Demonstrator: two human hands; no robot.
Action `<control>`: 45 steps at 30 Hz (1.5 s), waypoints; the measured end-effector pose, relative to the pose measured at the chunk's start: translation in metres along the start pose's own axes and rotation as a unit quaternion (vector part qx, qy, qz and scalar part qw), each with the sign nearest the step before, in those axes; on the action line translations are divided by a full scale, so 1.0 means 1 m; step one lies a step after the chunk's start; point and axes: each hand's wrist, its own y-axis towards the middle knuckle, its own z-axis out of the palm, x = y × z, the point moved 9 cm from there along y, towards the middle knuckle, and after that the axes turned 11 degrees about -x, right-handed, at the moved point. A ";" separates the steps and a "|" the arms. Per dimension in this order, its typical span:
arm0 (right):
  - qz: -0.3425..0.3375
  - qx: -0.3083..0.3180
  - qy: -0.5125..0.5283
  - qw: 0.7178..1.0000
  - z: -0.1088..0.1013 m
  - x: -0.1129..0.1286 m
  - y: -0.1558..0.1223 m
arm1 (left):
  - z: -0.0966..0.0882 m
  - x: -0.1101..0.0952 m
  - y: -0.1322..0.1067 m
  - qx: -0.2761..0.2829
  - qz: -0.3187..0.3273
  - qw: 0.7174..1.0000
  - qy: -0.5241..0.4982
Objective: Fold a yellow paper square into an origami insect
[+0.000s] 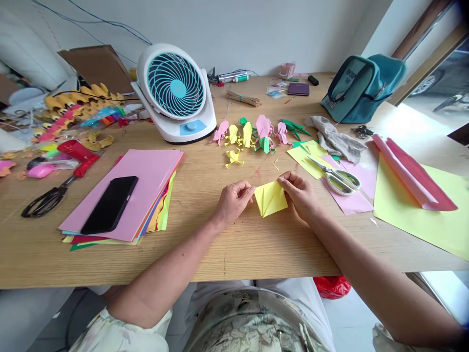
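Note:
Between my two hands is a folded piece of yellow paper (271, 199), creased into triangular flaps, held just above the wooden table (205, 254). My left hand (236, 199) pinches its left edge between thumb and forefinger. At the upper right corner, my right hand (296, 191) pinches the same paper, thumb in front. Beyond my hands stand several folded paper frogs, among them a small yellow one (233, 157) and a larger pink one (263, 127). White-handled scissors (339, 180) lie on pink and yellow paper sheets to the right of my right hand.
A phone (111, 203) rests on a stack of coloured paper (150, 171) at left, with black-handled scissors (46, 201) beyond it. A white fan (178, 93) stands behind. At right are a rolled pink sheet (414, 173), a grey cloth (335, 137) and a teal bag (361, 90).

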 end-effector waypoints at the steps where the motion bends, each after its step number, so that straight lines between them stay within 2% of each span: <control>1: -0.002 -0.003 -0.001 1.000 -0.001 0.001 0.000 | 0.000 0.001 0.000 -0.001 -0.004 1.000 -0.012; 4: -0.002 -0.009 -0.006 1.000 -0.002 0.003 0.000 | 0.002 0.001 -0.001 0.008 -0.015 0.999 -0.043; 7: 0.004 -0.006 0.000 1.000 0.000 0.005 -0.002 | 0.011 0.001 -0.005 0.040 -0.035 0.996 -0.074; 12: -0.017 -0.013 0.011 1.000 0.000 0.010 -0.003 | 0.030 0.009 -0.015 0.089 -0.112 0.978 -0.149; 15: -0.021 -0.015 0.016 1.000 -0.002 0.011 -0.003 | 0.038 0.016 -0.021 0.109 -0.153 0.970 -0.153; 20: -0.007 0.003 0.054 0.999 0.002 0.013 -0.006 | 0.034 0.020 -0.020 0.089 -0.158 0.973 -0.140; 27: 0.044 0.064 0.086 0.993 0.018 0.010 -0.011 | 0.028 0.021 -0.017 0.060 -0.158 0.977 -0.130; 33: 0.034 0.013 0.117 0.992 0.008 0.010 -0.007 | 0.027 0.020 -0.017 0.074 -0.154 0.980 -0.098; 39: 0.040 0.026 0.125 0.991 0.007 0.007 -0.005 | 0.027 0.020 -0.015 0.074 -0.142 0.978 -0.137; 45: -0.022 0.034 0.141 0.989 0.001 0.014 -0.002 | 0.028 0.023 -0.017 0.071 -0.201 0.955 -0.205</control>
